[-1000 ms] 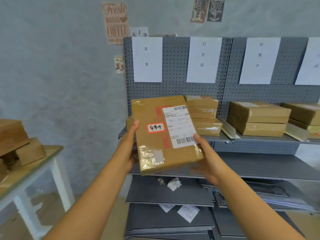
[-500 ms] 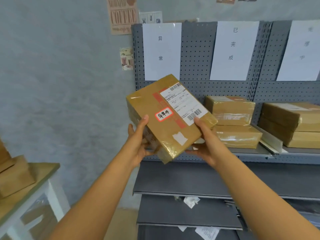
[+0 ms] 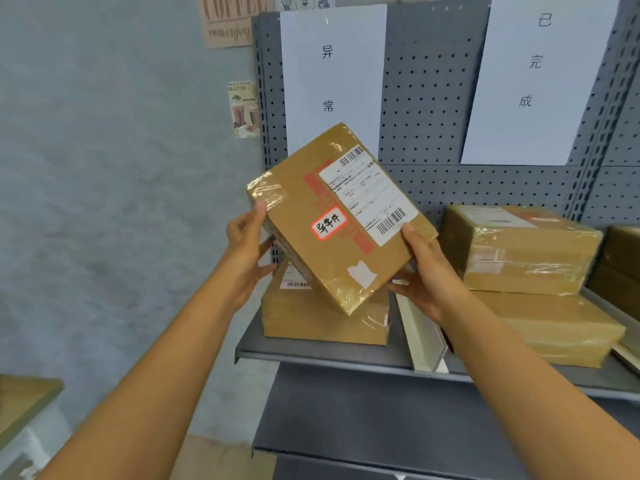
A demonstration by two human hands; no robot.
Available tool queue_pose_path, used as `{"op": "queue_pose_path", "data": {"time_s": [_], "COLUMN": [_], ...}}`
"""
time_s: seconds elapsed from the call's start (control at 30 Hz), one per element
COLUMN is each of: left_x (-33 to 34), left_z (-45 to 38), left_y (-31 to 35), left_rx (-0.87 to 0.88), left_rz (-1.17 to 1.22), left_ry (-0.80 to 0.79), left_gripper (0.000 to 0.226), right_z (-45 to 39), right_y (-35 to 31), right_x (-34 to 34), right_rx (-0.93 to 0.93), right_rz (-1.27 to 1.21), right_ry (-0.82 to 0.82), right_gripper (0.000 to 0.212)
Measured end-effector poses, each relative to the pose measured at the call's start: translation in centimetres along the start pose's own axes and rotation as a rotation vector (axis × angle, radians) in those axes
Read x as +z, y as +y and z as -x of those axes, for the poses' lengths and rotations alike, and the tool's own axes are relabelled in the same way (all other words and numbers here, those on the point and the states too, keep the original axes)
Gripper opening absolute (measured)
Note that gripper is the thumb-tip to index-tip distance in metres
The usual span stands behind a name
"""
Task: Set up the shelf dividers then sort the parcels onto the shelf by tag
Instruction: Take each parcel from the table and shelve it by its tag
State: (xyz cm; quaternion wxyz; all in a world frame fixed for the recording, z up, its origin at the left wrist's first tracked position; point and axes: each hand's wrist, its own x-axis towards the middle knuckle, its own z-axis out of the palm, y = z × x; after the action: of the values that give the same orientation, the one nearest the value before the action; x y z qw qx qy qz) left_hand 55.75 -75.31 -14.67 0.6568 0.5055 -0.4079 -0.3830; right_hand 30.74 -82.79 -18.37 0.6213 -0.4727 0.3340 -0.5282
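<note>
I hold a flat brown parcel (image 3: 332,216) with both hands, tilted, over the leftmost shelf section. It bears a white shipping label and a red-edged handwritten tag (image 3: 328,224). My left hand (image 3: 247,252) grips its left edge; my right hand (image 3: 427,275) grips its lower right corner. Below it a brown parcel (image 3: 322,317) lies on the grey shelf (image 3: 311,355). A white divider (image 3: 420,336) separates this section from the one to the right. A paper sign (image 3: 329,77) hangs on the pegboard behind the parcel.
Two stacked parcels (image 3: 526,271) fill the section right of the divider, under a second paper sign (image 3: 535,81). More parcels (image 3: 623,271) sit at the far right edge. A lower grey shelf (image 3: 381,420) juts out beneath. A wooden-topped table corner (image 3: 24,400) is at the lower left.
I have stepped closer to the shelf. The parcel has moved up and forward, tilting more, and now hovers over the parcel lying in the left section.
</note>
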Motion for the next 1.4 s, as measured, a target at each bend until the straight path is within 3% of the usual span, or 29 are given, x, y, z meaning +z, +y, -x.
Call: {"op": "queue_pose_path", "data": {"time_s": [0.3,0.4,0.5,0.67,0.83,0.97,1.07,1.13,1.23,1.4], "left_x": [0.2,0.1,0.3,0.7,0.3,-0.2,-0.1,-0.3,-2.0,-8.8], "left_z": [-8.4,-10.2,-11.6,-13.8,-15.7,-16.1,-15.8,-15.2,-14.0,-9.3], "left_y": [-2.9,-3.6,-4.6,-5.5,-5.1,-5.2,-5.1,-4.9,-4.3,-3.0], "left_rx": [-0.049,-0.072,-0.17,-0.199,-0.228,-0.234,-0.197,-0.132,-0.006,0.171], "left_rz": [-0.237,-0.366,-0.422,-0.446,-0.479,-0.482,-0.472,-0.473,-0.543,-0.901], "left_ry": [0.049,0.079,-0.001,-0.093,-0.142,-0.179,-0.175,-0.153,-0.053,0.268], "left_gripper": [0.091,0.073,0.079,0.074,0.072,0.072,0.065,0.055,0.049,0.043], "right_z": [-10.0,-12.6,-14.4,-16.4,-17.4,-18.3,-18.8,-18.6,-17.5,-14.9], "right_y": [-0.6,-0.9,-0.9,0.1,0.6,-1.2,-3.3,-3.8,-3.2,0.2], "right_x": [-0.1,0.6,1.3,0.9,0.4,1.3,4.1,6.6,10.8,18.3], "right_rx": [0.091,0.104,0.091,0.154,0.19,0.192,-0.022,-0.233,-0.458,-0.677], "right_rz": [0.242,0.306,0.366,0.355,0.371,0.637,0.984,1.2,1.273,1.217], "right_ry": [0.017,0.052,0.045,-0.047,-0.031,-0.002,0.058,0.004,-0.261,-0.631], "right_gripper": [0.061,0.064,0.067,0.04,0.034,0.035,0.062,0.064,0.053,0.049]}}
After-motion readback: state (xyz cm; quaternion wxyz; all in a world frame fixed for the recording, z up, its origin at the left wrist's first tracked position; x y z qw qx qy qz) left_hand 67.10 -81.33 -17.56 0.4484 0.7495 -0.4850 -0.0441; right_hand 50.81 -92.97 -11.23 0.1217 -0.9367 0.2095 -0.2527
